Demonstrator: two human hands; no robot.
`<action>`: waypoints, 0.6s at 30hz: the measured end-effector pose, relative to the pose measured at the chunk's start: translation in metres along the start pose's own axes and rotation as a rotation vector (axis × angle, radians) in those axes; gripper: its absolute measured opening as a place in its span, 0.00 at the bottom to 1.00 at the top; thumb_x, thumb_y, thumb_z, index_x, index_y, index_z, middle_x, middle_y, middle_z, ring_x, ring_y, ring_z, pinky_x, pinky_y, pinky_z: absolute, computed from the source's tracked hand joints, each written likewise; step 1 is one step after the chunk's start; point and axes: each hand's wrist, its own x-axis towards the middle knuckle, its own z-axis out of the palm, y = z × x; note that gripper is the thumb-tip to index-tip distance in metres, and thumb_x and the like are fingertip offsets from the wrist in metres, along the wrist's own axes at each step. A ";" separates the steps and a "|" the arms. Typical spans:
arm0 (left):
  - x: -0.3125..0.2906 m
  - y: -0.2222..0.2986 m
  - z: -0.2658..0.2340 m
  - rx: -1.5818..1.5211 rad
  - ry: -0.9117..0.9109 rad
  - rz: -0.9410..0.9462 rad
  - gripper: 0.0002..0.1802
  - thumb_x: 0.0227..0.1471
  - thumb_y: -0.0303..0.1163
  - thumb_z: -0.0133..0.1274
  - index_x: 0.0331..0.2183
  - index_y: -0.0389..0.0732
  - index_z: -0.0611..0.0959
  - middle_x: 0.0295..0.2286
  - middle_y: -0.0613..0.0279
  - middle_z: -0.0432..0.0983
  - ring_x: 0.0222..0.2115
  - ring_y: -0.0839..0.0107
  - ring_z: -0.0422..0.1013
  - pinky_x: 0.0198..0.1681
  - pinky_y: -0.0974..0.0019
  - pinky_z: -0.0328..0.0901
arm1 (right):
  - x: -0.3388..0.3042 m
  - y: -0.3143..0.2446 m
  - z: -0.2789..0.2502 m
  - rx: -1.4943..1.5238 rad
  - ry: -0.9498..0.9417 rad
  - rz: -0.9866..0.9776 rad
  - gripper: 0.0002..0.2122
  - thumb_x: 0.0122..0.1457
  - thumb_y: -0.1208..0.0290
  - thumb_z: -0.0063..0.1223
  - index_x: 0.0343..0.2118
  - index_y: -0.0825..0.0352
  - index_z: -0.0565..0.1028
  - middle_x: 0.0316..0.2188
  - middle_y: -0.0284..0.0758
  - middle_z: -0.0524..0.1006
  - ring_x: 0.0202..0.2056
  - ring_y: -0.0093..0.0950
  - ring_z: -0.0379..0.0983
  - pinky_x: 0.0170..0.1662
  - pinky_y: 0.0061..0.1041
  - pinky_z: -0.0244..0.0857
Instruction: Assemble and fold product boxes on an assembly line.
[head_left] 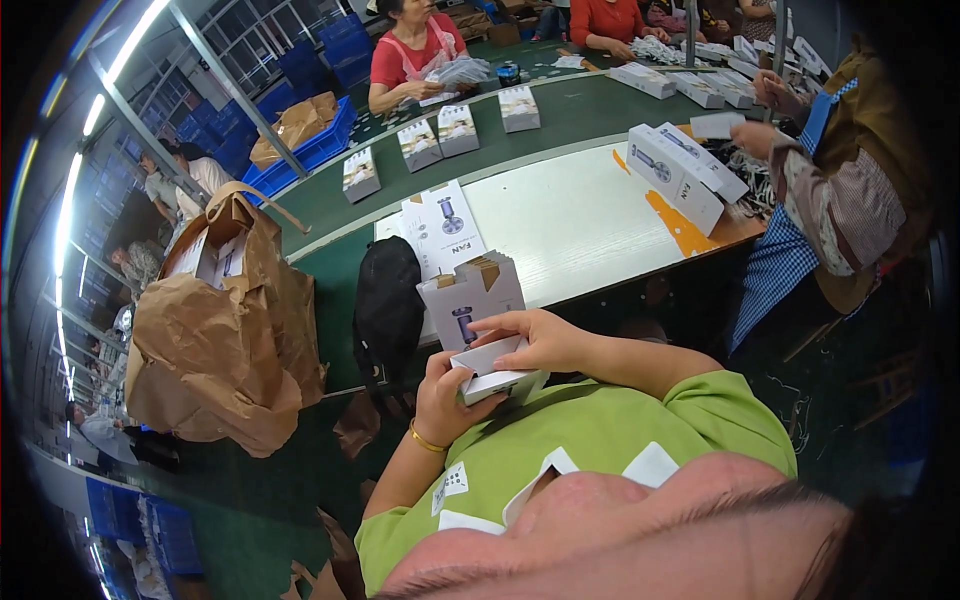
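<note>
Close in front of my chest I hold a small white printed carton [500, 372], its end facing up and looking open. My left hand [440, 402] is wrapped round the carton's left side, thumb at the rim. My right hand [548, 342] lies over the far and right side, fingers bent onto the rim and flap. Just beyond stands a stack of flattened white cartons [475, 295] with a fan picture, partly behind my fingers. A black bag [388, 305] sits left of the stack. Another white fan carton [440, 225] lies behind it on the white board.
A large brown paper sack [225, 345] of white boxes stands at left. Across the green conveyor [570, 112] are several white boxes [457, 132]. At right, a co-worker [840, 190] handles a white piece beside two cartons [675, 180]. Other people sit along the far side.
</note>
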 end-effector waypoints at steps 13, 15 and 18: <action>0.004 -0.012 0.029 -0.557 0.360 -0.241 0.43 0.46 0.29 0.60 0.57 0.42 0.52 0.58 0.45 0.47 0.57 0.54 0.52 0.58 0.53 0.50 | -0.018 -0.006 -0.048 -0.295 0.204 -0.188 0.31 0.46 0.71 0.63 0.55 0.65 0.64 0.45 0.34 0.72 0.47 0.25 0.67 0.52 0.28 0.58; 0.005 -0.014 0.025 -0.401 0.301 -0.290 0.43 0.47 0.30 0.59 0.58 0.40 0.51 0.58 0.44 0.46 0.58 0.54 0.51 0.59 0.52 0.50 | -0.020 -0.019 -0.089 -0.416 0.402 -0.174 0.31 0.45 0.71 0.62 0.55 0.66 0.64 0.43 0.33 0.73 0.44 0.23 0.68 0.50 0.27 0.59; -0.007 -0.026 0.022 -0.166 0.242 -0.370 0.43 0.48 0.33 0.57 0.59 0.36 0.51 0.59 0.43 0.46 0.60 0.52 0.47 0.60 0.52 0.46 | -0.019 -0.042 -0.164 -0.496 0.542 0.058 0.31 0.45 0.72 0.56 0.57 0.67 0.63 0.47 0.36 0.72 0.45 0.26 0.70 0.49 0.26 0.63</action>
